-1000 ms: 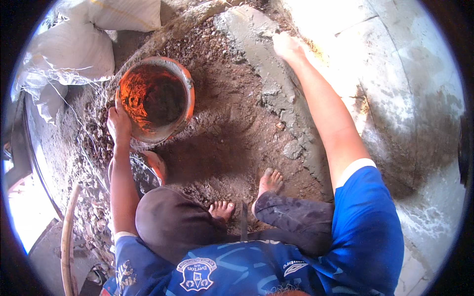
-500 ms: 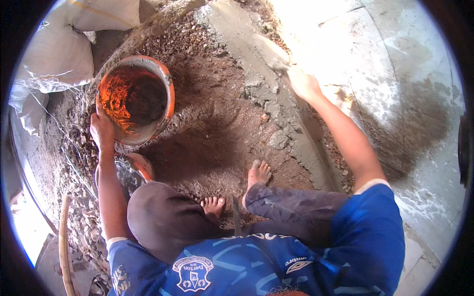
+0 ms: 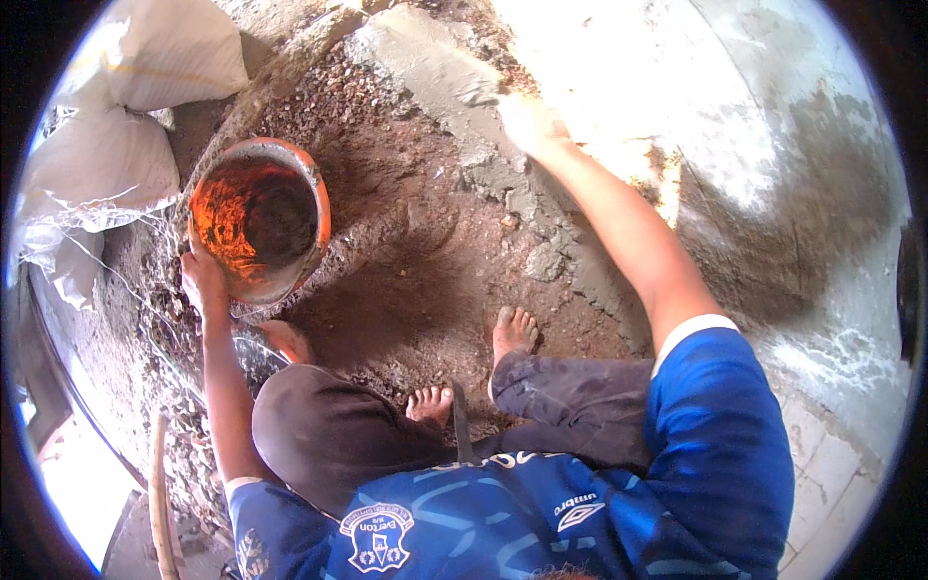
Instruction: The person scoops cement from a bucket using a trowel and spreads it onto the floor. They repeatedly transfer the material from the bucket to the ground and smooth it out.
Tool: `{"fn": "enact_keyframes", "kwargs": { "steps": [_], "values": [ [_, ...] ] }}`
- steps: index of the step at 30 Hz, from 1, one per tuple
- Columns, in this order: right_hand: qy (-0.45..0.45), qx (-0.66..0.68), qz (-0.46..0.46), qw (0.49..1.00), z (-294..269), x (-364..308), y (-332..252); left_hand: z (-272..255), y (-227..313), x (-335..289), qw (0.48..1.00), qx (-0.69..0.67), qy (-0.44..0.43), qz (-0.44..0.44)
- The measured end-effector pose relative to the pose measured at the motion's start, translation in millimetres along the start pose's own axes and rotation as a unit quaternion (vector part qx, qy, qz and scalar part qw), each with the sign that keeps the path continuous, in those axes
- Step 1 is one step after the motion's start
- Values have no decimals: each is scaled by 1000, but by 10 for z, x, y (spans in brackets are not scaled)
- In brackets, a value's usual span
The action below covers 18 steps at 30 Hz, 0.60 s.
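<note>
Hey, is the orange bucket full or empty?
Empty or nearly so: the bucket's orange inner wall shows far below the rim, with only dark smears on it. Its bottom is too dark to tell what's left.

Right hand (image 3: 532, 126) — glare-blurred, grip unreadable. Left hand (image 3: 204, 279) — some fingers behind the bucket (image 3: 220, 217); beyond them, a white sack (image 3: 179, 58) cut off.

Smeared orange bucket (image 3: 226, 218), long grey mortar strip (image 3: 464, 108)
</note>
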State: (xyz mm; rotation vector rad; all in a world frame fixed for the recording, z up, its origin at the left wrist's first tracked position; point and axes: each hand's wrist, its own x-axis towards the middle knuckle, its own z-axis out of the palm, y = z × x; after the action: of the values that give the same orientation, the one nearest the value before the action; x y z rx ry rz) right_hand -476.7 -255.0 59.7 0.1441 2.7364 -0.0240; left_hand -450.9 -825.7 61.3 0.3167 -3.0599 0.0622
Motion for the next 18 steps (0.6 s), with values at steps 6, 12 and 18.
{"fn": "enact_keyframes", "kwargs": {
  "steps": [6,12,18],
  "values": [
    [89,82,1,993,-236,-22,109,-185,174,-76,995,-75,-7,-73],
    [72,117,19,990,-136,253,-361,-65,96,-21,1000,4,6,0],
    [8,106,-15,994,201,-291,431,-32,33,-10,1000,-21,9,-8]
  ]
}}
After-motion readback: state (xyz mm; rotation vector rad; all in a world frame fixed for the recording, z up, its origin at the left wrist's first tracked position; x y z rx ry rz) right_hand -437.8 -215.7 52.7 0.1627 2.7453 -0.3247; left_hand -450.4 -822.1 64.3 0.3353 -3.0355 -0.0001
